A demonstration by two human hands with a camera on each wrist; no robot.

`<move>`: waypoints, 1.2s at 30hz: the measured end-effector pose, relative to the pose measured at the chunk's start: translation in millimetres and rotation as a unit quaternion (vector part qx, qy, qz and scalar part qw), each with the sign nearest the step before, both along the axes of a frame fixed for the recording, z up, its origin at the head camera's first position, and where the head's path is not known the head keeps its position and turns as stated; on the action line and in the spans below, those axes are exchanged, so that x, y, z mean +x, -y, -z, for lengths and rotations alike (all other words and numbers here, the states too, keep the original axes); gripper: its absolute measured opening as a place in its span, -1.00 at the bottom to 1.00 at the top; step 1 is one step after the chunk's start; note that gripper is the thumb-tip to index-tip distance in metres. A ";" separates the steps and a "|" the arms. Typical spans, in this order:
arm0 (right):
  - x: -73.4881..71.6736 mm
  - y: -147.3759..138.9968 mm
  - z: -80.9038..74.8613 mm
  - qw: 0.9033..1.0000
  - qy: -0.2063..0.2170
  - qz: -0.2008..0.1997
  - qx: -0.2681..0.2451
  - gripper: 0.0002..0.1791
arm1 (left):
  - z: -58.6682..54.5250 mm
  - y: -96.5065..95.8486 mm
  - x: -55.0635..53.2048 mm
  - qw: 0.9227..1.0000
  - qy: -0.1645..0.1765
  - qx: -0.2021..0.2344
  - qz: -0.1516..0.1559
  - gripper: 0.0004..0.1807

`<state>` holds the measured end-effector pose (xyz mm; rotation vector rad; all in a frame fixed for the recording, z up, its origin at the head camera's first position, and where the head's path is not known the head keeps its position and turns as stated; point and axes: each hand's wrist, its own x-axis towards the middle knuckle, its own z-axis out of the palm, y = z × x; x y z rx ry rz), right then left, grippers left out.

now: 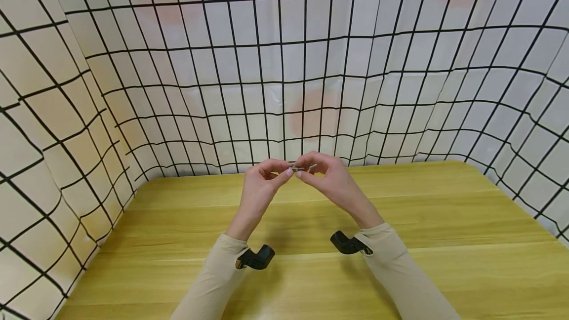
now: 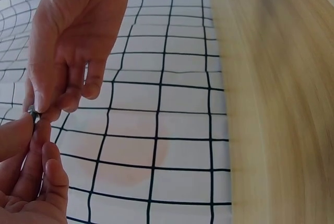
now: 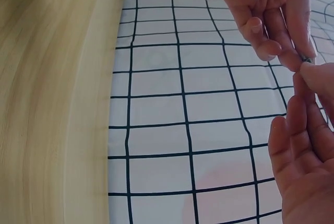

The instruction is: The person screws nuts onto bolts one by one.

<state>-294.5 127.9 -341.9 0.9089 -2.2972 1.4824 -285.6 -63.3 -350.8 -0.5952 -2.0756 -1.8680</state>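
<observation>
Between the fingertips of both hands is a small silver metal piece point(image 1: 297, 168) with a thin rod-like part; most of it is covered by fingers. My left hand point(image 1: 261, 184) pinches one end with thumb and index finger. From the other side, my right hand point(image 1: 329, 179) pinches it too, and a slim end pokes out by its index finger. The left wrist view shows a shiny bit of the piece point(image 2: 34, 113) where the fingertips of both hands meet. In the right wrist view only a dark speck of it point(image 3: 307, 59) shows. Its exact kind I cannot tell.
Below the hands spreads a wooden table point(image 1: 284, 280). White sheeting with a black grid point(image 1: 249, 98) stands behind the table and along both sides. A black wrist camera point(image 1: 258, 257) sits on the left sleeve, another black camera point(image 1: 348, 243) on the right.
</observation>
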 end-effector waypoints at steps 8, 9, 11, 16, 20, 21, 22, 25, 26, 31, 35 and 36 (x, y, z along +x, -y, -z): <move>0.6 -1.1 0.3 0.999 0.027 0.026 0.015 -0.83 | 1.3 1.0 -0.1 1.000 0.003 -0.001 0.000 -0.91; 0.9 -1.2 0.2 0.999 0.032 0.030 0.017 -0.81 | 1.4 1.0 -0.2 1.000 0.003 -0.002 0.000 -0.91; 1.4 -1.5 0.1 0.998 0.039 0.036 0.021 -0.78 | 1.4 0.9 -0.2 1.000 0.005 -0.003 0.000 -0.91; 1.7 -2.5 0.7 0.998 0.044 0.042 0.026 -0.74 | 0.5 0.3 0.5 1.000 0.009 -0.001 0.005 -0.89; 0.8 -3.2 1.5 0.998 0.043 0.043 0.026 -0.73 | 0.2 -0.4 0.5 1.000 0.008 0.002 0.010 -0.89; 0.5 -3.3 1.8 0.998 0.043 0.044 0.026 -0.73 | 0.1 -0.5 0.4 1.000 0.008 0.002 0.010 -0.89; 0.3 -3.2 1.9 0.998 0.042 0.046 0.027 -0.74 | 0.1 -0.7 0.4 1.000 0.008 0.002 0.009 -0.89; 0.0 -2.6 1.8 0.998 0.041 0.047 0.025 -0.75 | 0.1 -0.9 0.0 1.000 0.006 0.003 0.008 -0.89; -0.1 -2.3 1.7 0.998 0.040 0.047 0.023 -0.76 | 0.2 -1.0 -0.1 1.000 0.006 0.003 0.007 -0.89; 5.6 0.7 -4.8 0.999 0.038 0.028 0.006 -0.80 | 0.0 -0.8 0.1 1.000 0.005 0.005 0.001 -0.86; 16.1 4.2 -16.4 1.000 0.027 0.004 0.000 -0.78 | -1.7 -1.1 1.5 1.000 0.012 0.007 0.001 -0.84; 18.5 4.9 -19.0 1.000 0.022 -0.001 -0.001 -0.80 | -2.2 -1.3 1.9 1.000 0.014 0.008 0.002 -0.84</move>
